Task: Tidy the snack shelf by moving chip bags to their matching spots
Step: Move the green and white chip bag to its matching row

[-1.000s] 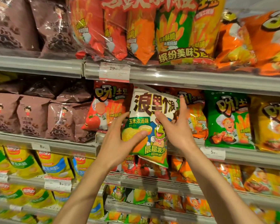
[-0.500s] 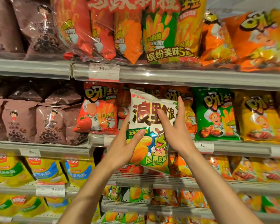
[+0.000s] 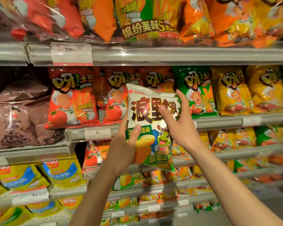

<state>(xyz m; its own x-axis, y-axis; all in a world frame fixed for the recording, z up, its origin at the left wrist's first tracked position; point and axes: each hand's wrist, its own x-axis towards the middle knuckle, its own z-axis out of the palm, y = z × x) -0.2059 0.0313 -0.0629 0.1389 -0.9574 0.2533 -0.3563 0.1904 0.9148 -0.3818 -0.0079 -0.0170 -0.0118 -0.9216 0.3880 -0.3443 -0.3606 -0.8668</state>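
Two hands' grip, left hand [image 3: 121, 149] and right hand [image 3: 180, 126], around white-green chip bag [image 3: 147, 111] before shelf edge [image 3: 153, 56].

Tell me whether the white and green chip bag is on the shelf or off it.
Off it. The white and green chip bag is held between the left hand and right hand, in front of the shelf edge.

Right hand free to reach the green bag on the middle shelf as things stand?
Probably not yet: the right hand grips the white chip bag with the left hand. The green bag is beside its fingertips, unobstructed.
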